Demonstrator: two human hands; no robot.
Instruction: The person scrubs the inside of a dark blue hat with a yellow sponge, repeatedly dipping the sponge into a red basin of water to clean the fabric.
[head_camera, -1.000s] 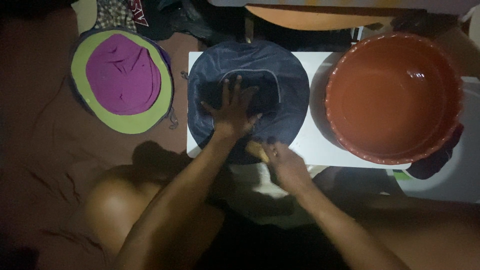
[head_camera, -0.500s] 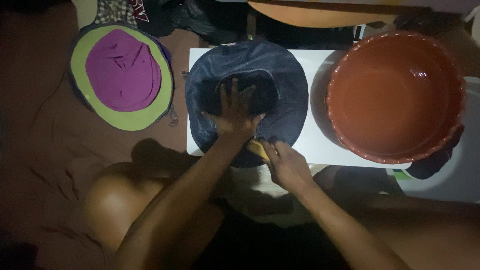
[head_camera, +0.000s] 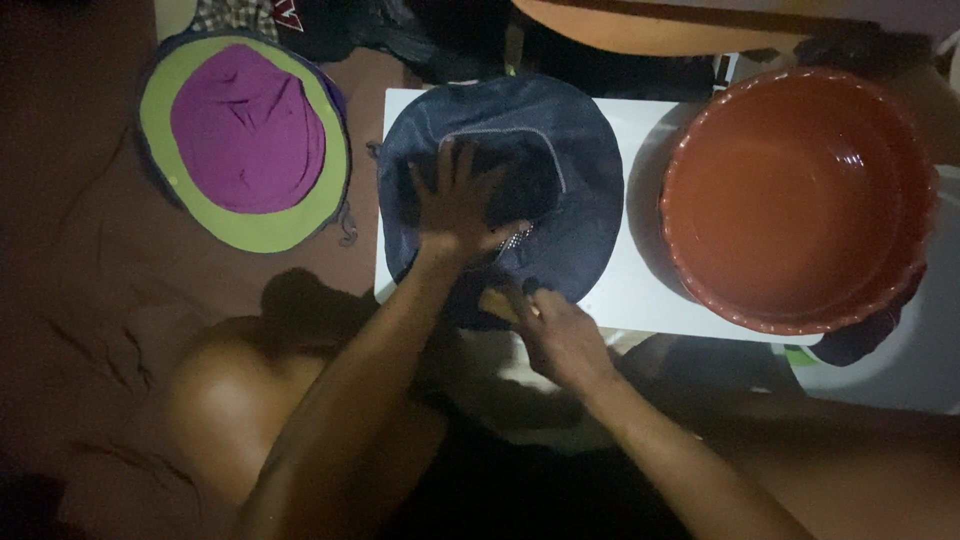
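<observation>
A dark blue wide-brimmed hat (head_camera: 580, 150) lies flat on a white board (head_camera: 640, 285). My left hand (head_camera: 460, 205) rests spread on the hat's crown, fingers apart, pressing it down. My right hand (head_camera: 560, 335) is at the hat's near brim, closed around a small yellowish object (head_camera: 497, 303) that touches the fabric. Most of that object is hidden by my fingers.
A large orange-red basin (head_camera: 800, 200) stands on the right end of the white board. A second hat with a green brim and purple crown (head_camera: 245, 140) lies on the brown floor at the left. My bare knee (head_camera: 230, 400) is below it. Dark clothing is piled at the top.
My right hand with the yellowish object has shifted slightly along the near brim. My left hand stays on the crown.
</observation>
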